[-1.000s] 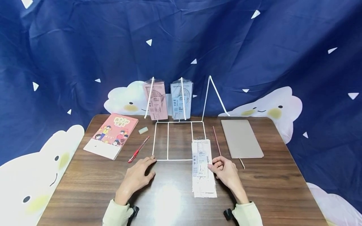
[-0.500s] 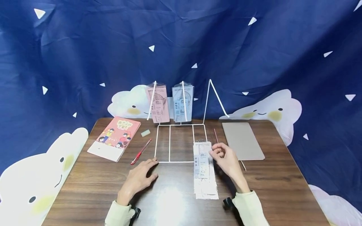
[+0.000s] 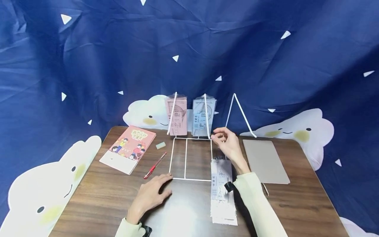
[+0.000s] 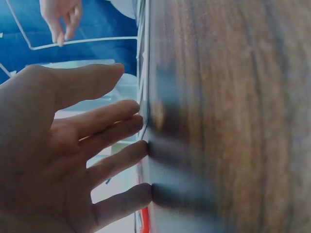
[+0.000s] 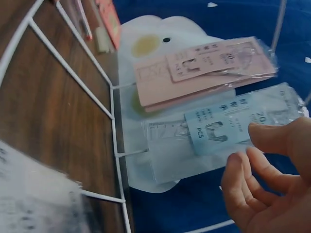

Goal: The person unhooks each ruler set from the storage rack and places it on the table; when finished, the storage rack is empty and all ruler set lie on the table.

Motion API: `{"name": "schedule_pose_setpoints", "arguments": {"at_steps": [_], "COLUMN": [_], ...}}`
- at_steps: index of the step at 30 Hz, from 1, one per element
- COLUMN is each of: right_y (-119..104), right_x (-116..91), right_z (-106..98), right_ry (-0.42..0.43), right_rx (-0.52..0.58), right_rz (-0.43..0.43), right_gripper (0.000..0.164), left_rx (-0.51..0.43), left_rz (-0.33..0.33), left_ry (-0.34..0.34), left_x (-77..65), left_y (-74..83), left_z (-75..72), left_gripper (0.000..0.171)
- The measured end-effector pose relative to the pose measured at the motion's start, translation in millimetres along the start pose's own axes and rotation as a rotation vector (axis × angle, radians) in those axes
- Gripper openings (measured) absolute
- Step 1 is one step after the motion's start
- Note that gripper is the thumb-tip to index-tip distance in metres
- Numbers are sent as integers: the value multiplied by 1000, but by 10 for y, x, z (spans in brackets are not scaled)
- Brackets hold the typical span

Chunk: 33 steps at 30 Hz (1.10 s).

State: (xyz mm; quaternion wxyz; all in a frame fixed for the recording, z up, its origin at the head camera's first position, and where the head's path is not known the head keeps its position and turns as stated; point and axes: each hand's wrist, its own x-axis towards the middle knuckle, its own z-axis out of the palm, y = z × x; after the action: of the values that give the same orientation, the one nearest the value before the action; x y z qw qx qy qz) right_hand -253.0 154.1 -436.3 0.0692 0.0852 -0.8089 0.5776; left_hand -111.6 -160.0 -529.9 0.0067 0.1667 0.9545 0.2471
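In the head view my left hand [image 3: 154, 192] rests on the table with its fingers extended, fingertips at the front left corner of a white wire rack [image 3: 192, 179]. My right hand [image 3: 228, 144] is raised near the tip of the rack's middle hook, thumb and fingers loosely bent, with nothing visible between them. In the right wrist view it is close to a light blue packaged ruler set [image 5: 214, 131], which hangs from that hook; contact cannot be told. A pink packaged ruler set [image 3: 177, 117] hangs on the left hook. Below my right forearm lie whitish ruler-set packs [image 3: 219, 207], stacked.
A pink illustrated book [image 3: 128, 148], a pale eraser [image 3: 161, 145] and a red pen [image 3: 155, 165] lie on the left. At right is a grey notebook [image 3: 266, 161]. The rack's right hook [image 3: 244, 115] bears nothing. A blue cloth hangs behind.
My right hand has left the edge of the whitish packs and moved forward and up toward the middle hook. The left hand stays at the rack corner. The head view has shifted.
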Motion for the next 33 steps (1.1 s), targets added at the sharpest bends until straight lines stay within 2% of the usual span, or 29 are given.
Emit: {"name": "schedule_pose_setpoints", "arguments": {"at_steps": [4,8,15,24,30,33], "right_y": [107,190,289,362,322,190], "right_x": [185,278,356,491,520,409], "right_z": [59,78,115,190,272,225], "right_ry": [103,172,129,97,92,103], "right_rx": [-124,-142,-11,72,19,-13], "right_rz": [-31,-24,4,-44,-96,-104], "right_gripper": [32,38,27,21,16,5], "left_rx": [-27,-87,-169,-211,-221,-219], "left_rz": [6,26,21,66,44,37], "left_ry": [6,15,26,67,68,64], "left_x": [-44,-67,-108,-81,-48,-52], "left_y": [26,28,-15,-99,-179,-167], "left_z": [13,41,76,102,97,98], "left_gripper": [50,50,49,49,49,49]}}
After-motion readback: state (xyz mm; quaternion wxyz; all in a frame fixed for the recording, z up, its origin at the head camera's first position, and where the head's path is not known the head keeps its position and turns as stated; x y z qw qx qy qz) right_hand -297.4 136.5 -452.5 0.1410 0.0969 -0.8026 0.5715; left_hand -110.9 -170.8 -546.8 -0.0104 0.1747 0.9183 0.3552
